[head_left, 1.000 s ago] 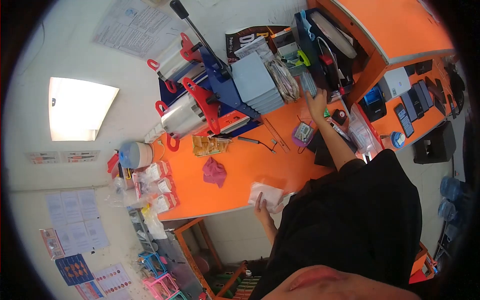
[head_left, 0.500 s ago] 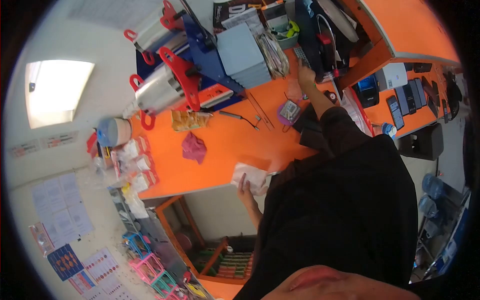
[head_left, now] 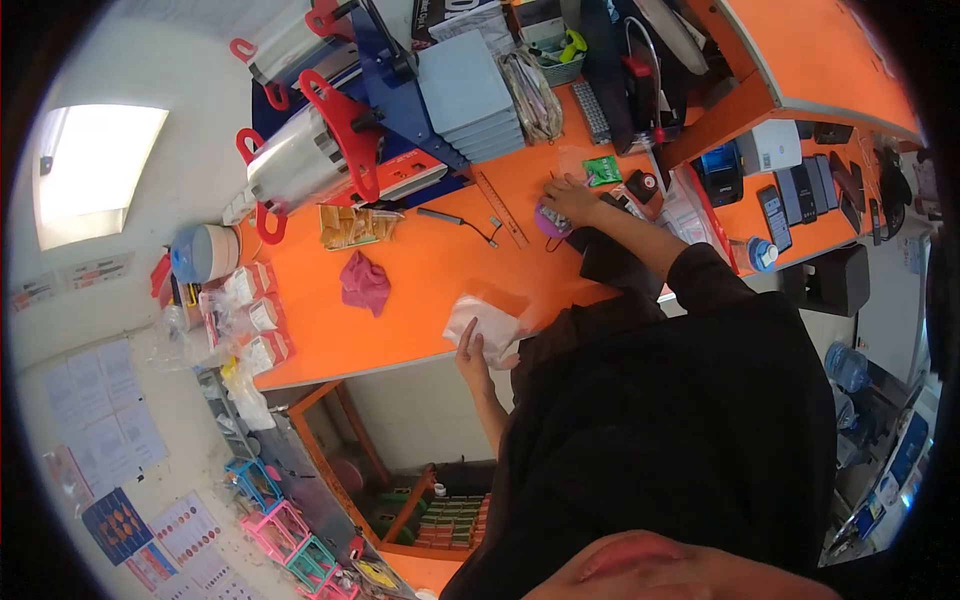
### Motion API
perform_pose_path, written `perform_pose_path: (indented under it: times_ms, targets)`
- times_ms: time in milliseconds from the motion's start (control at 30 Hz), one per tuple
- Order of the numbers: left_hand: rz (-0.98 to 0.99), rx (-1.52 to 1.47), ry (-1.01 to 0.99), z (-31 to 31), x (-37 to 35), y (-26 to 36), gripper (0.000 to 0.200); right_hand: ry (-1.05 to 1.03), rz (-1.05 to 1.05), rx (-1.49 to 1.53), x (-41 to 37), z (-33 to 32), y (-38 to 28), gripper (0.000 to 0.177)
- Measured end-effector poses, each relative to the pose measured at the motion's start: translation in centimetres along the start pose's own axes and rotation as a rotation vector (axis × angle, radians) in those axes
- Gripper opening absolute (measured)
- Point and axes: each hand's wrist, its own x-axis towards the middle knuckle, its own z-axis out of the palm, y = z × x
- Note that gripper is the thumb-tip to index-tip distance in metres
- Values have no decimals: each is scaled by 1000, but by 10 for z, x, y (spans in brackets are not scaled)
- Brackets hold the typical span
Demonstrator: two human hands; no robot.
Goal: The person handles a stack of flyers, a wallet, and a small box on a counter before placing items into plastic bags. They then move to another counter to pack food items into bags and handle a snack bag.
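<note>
My left grip [head_left: 478,365] has hold of a pale packet [head_left: 502,335] at the front edge of the orange worktop [head_left: 420,300]. The fingers are bent in, with one long finger lying flat across the top of the packet, and part of the grip is hidden behind it. My left forearm comes up from below the edge, leaning a little to the left, and its upper end goes out of sight by my black shirt [head_left: 660,420]. My right arm reaches farther out. Its dark sleeve [head_left: 705,275] stops partway down, and the bare forearm slants up and left over the worktop. My right grip [head_left: 570,200] is turned with its back up and its fingers a bit bent and spread, over a round purple thing [head_left: 549,223]. The purple edge pokes out under my fingers, but I cannot tell if they are closed on it or just resting there. Just beyond that grip is a green packet [head_left: 602,171], and to its left lies an orange ruler [head_left: 500,208]. Some flat black things [head_left: 612,258] sit under and beside my right forearm. A crumpled pink cloth [head_left: 364,284] lies to the left of the pale packet, near it but not touching.
</note>
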Motion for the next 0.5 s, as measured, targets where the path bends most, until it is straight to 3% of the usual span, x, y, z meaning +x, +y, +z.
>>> perform_pose_path:
  times_ms: [133,200,233,267,333,367,500]
  targets:
    - [36,29,11,-2,1,7,31,22,59,186,-10,-30,6,74]
    - [63,31,28,-3,0,7,31,325,229,1259,-21,-37,24,75]
    - [51,-4,44,-5,-1,2,31,415,311,1746,-24,-40,29,64]
    - [35,-38,59,-6,-1,-4,31,410,314,1744,-29,-42,36,64]
    - [3,-49,52,-3,-4,-5,31,731,461,2345,-39,-53,46,59]
    - [-24,-54,44,-2,-6,-5,31,799,572,2147,-36,-52,51,56]
    - [-57,-64,-16,7,-1,1,31,766,634,2212,9,19,115,50]
